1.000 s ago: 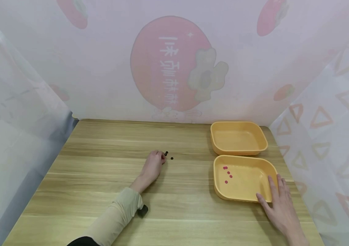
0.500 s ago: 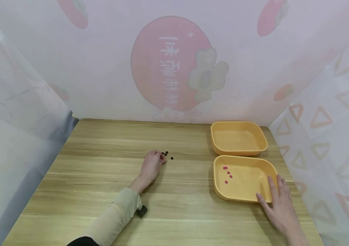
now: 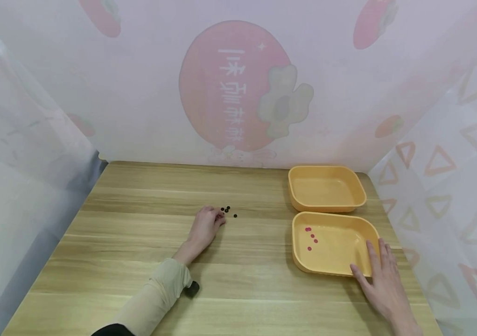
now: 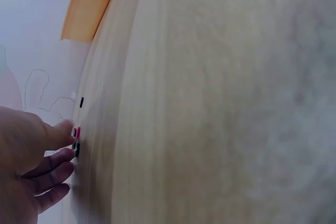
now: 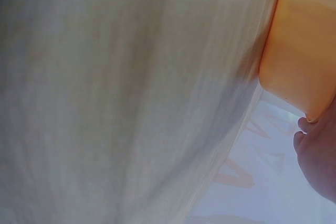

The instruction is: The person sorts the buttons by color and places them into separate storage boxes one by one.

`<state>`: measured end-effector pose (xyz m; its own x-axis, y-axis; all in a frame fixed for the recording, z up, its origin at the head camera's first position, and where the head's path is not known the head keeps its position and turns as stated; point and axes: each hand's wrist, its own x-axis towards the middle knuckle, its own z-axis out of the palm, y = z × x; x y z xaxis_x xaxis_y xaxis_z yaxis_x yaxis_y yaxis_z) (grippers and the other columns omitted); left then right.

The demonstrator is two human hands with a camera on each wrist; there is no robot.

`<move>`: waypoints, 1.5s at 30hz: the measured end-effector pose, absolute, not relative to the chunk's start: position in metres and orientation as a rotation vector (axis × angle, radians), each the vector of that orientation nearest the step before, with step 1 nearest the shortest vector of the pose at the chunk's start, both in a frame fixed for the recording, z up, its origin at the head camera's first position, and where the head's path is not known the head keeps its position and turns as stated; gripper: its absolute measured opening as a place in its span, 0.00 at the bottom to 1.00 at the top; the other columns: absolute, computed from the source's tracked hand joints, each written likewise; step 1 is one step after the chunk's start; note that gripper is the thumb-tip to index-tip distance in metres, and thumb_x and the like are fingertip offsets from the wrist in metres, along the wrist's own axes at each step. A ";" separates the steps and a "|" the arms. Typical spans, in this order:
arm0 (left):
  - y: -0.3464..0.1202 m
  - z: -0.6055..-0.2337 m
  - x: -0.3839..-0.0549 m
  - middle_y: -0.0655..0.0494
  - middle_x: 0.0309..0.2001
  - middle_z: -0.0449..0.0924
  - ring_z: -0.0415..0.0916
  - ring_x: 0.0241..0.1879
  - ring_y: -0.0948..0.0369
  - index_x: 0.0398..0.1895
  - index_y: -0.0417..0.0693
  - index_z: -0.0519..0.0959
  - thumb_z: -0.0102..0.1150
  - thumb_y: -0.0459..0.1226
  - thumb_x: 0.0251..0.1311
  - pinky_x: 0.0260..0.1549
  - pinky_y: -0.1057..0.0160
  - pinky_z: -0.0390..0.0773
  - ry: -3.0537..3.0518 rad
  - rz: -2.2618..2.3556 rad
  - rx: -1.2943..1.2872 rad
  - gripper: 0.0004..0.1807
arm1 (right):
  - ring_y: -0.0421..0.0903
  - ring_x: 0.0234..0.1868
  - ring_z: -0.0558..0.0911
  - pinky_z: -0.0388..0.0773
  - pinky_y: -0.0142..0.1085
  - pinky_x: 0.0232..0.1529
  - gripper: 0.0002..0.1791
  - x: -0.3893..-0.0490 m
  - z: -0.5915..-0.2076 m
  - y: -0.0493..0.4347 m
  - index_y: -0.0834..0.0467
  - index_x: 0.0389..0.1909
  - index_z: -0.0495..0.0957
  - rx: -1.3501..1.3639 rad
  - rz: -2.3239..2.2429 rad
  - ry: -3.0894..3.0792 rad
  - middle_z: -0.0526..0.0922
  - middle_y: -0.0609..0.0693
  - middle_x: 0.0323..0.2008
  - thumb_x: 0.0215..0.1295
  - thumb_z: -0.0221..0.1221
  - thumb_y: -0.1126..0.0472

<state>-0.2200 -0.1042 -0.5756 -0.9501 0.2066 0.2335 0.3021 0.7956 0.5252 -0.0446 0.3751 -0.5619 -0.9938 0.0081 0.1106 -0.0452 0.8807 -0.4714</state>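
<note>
My left hand (image 3: 206,227) is low over the middle of the table, thumb and fingers bent together. It pinches a small pink disc (image 4: 79,132) at its fingertips, partly hidden by them. Several small black discs (image 3: 227,210) lie just beyond, and one black disc (image 3: 235,216) sits a little apart to the right. My right hand (image 3: 383,284) rests with spread, mostly straight fingers on the right front corner of the nearer yellow tray (image 3: 335,272). Inside that tray, toward its left side, lie several pink discs (image 3: 312,236).
A second yellow tray (image 3: 326,208) stands directly behind the nearer one, with no discs seen in it. The wooden table (image 3: 137,233) is bounded by a printed cloth (image 3: 146,116) at the back and both sides.
My left hand has drawn back slightly to the left and toward me, uncovering a black disc beside its fingertips. My right hand and the trays keep their places.
</note>
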 end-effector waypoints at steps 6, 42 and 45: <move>-0.104 -0.576 -0.220 0.43 0.44 0.91 0.86 0.51 0.46 0.41 0.40 0.90 0.76 0.30 0.64 0.63 0.42 0.84 -2.842 -0.907 -0.389 0.05 | 0.74 0.89 0.32 0.29 0.73 0.86 0.48 -0.045 -0.562 0.376 0.61 0.90 0.40 0.033 0.744 -2.936 0.33 0.74 0.88 0.86 0.52 0.43; -0.109 -0.573 -0.219 0.38 0.49 0.93 0.93 0.50 0.45 0.50 0.35 0.89 0.72 0.28 0.68 0.53 0.50 0.93 -2.641 -0.601 -0.658 0.10 | 0.74 0.89 0.33 0.29 0.72 0.87 0.47 -0.045 -0.563 0.374 0.61 0.90 0.43 0.037 0.729 -2.917 0.34 0.72 0.89 0.86 0.53 0.43; -0.108 -0.573 -0.220 0.38 0.50 0.93 0.92 0.52 0.44 0.50 0.34 0.89 0.72 0.27 0.67 0.55 0.49 0.92 -2.609 -0.595 -0.687 0.10 | 0.75 0.89 0.34 0.29 0.71 0.88 0.47 -0.045 -0.563 0.374 0.62 0.90 0.43 0.033 0.727 -2.920 0.35 0.73 0.89 0.86 0.53 0.43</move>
